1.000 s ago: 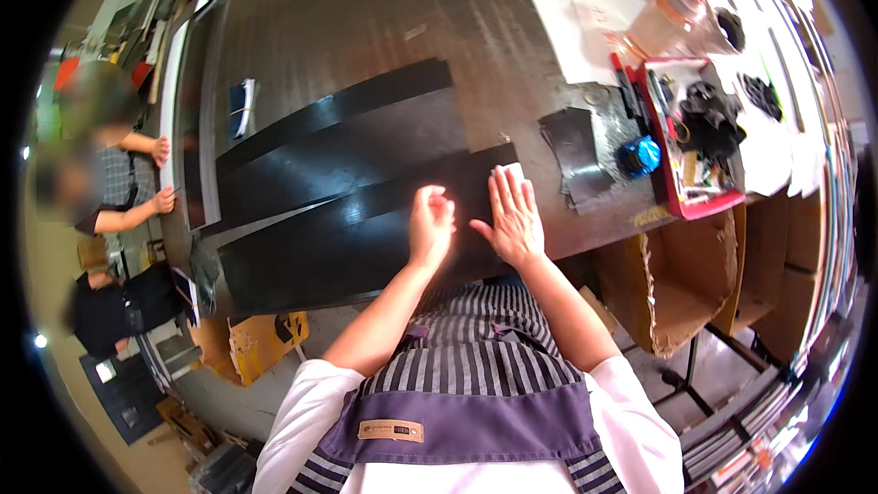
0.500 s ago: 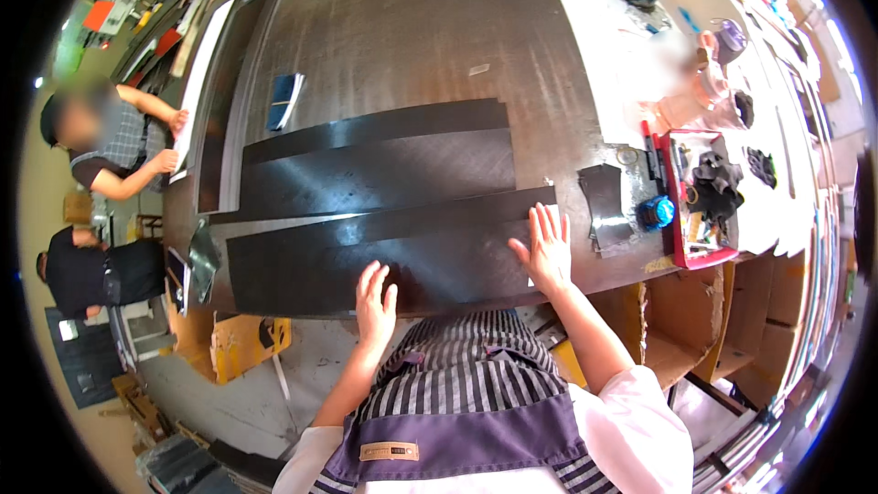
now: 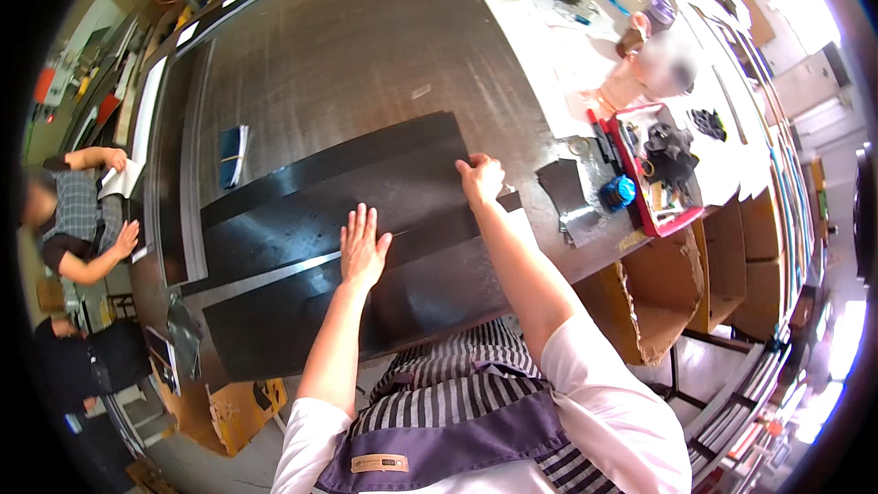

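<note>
Two overlapping black sheets lie across the dark table. The far black sheet (image 3: 274,215) sits beyond the near black sheet (image 3: 274,325), with a thin light strip between them toward the left. My left hand (image 3: 364,252) rests flat, fingers spread, over the near edge of the far sheet. At that sheet's right end, my right hand (image 3: 481,179) has its fingers bent around the edge, thumb pointing left. Part of the near sheet's right end is hidden beneath my right forearm.
To the right are small black pieces (image 3: 569,192), a blue bottle (image 3: 618,192) and a red box (image 3: 631,155) of tools and dark cloth. A dark blue booklet (image 3: 232,155) lies at the left. Other people stand beyond the left edge, and an open carton (image 3: 640,302) sits below the right edge.
Both hands have moved away from me, from the near sheet to the far one. My right hand has closed on its right end. The whole view has shifted and turned.
</note>
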Demonstrator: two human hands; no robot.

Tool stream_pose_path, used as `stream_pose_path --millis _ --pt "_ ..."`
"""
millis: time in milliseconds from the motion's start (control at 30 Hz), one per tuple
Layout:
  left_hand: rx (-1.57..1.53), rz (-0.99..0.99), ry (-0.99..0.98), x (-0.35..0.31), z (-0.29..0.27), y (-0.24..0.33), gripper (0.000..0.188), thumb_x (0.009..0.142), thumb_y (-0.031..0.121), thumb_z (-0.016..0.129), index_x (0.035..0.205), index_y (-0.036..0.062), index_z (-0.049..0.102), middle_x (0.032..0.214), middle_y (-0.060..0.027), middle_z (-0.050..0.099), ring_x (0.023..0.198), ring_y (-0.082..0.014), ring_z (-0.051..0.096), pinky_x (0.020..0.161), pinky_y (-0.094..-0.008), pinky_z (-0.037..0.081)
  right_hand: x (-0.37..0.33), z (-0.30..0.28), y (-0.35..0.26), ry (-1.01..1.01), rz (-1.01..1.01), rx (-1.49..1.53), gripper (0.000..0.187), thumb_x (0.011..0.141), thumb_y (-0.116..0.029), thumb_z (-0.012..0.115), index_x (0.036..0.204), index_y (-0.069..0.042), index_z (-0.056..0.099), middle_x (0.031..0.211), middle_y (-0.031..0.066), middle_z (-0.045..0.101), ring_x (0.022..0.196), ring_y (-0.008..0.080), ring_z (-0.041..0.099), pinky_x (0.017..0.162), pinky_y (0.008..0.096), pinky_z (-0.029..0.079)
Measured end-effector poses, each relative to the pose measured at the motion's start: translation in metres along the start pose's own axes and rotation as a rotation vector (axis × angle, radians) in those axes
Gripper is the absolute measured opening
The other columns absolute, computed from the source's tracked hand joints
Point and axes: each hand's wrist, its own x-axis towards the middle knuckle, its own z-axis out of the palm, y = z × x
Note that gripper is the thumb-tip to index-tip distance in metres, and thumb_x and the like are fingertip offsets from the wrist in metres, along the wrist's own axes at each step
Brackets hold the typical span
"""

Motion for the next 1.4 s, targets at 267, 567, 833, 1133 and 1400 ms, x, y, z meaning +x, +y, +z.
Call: stream_pose_path --millis 267,567,833,1133,1400 --pt "0.015 0.055 0.153 0.032 -0.001 0.017 0.052 0.091 0.032 0.057 0.138 0.0120 0.045 0.150 -0.0151 0.030 0.135 -0.0366 0.031 0.110 -0.0489 0.027 0.048 -0.038 0.000 -0.094 -0.202 0.212 0.028 0.076 -0.011 0.071 0.102 -0.006 0.065 0.093 0.0119 0.068 0.084 0.0278 0.065 0.079 0.0376 0.051" --pt "-0.294 -0.058 0.423 0.049 -0.015 0.065 0.031 0.080 0.010 0.067 0.110 0.0059 0.061 0.131 -0.0190 0.044 0.120 -0.0370 0.044 0.101 -0.0455 0.037 0.063 -0.166 0.120 -0.007 -0.334 -0.239 0.038 0.067 -0.012 0.078 0.102 -0.007 0.064 0.101 0.0123 0.059 0.099 0.0315 0.054 0.087 0.0394 0.045" --pt "-0.468 0.108 0.189 0.029 -0.028 0.195 0.025 0.081 0.009 0.064 0.107 0.0065 0.063 0.135 -0.0170 0.044 0.123 -0.0352 0.044 0.098 -0.0450 0.040 0.079 -0.174 0.123 -0.116 -0.313 -0.274 0.039 0.061 -0.009 0.082 0.091 -0.007 0.058 0.092 0.0087 0.061 0.094 0.0292 0.056 0.081 0.0383 0.046" --pt "-1.579 0.060 -0.566 0.032 -0.032 0.239 0.075 0.088 0.038 0.066 0.145 0.0046 0.031 0.144 -0.0123 0.039 0.132 -0.0261 0.040 0.107 -0.0419 0.034 0.033 -0.229 0.031 -0.344 -0.517 0.128 0.031 0.070 0.007 0.067 0.099 -0.001 0.057 0.088 0.0121 0.061 0.071 0.0213 0.061 0.065 0.0297 0.050" --pt "-1.839 -0.556 -0.180 0.027 -0.021 0.189 0.025 0.098 0.021 0.052 0.115 0.0034 0.055 0.107 -0.0079 0.064 0.094 -0.0177 0.064 0.081 -0.0330 0.055 -0.019 -0.187 0.012 -0.547 -0.567 0.143 0.050 0.077 -0.013 0.071 0.122 0.001 0.053 0.122 0.0199 0.052 0.110 0.0340 0.053 0.093 0.0385 0.046"
